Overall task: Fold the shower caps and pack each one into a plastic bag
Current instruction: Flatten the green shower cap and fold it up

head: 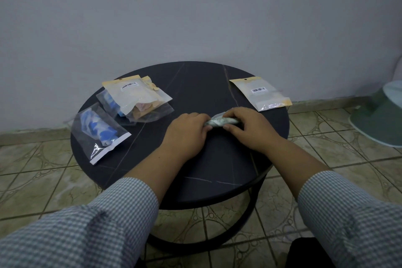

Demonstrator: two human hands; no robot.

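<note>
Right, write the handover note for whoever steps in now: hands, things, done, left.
Left hand and right hand: both grip the rolled pale shower cap at the table centre.
Far right: one flat bag, apparently empty.
Left: packed bag with blue cap at the near edge; behind it a pile of bags, at least two filled.
Done: several caps packed.
Left: finish folding this cap, slide it into the flat bag.
</note>
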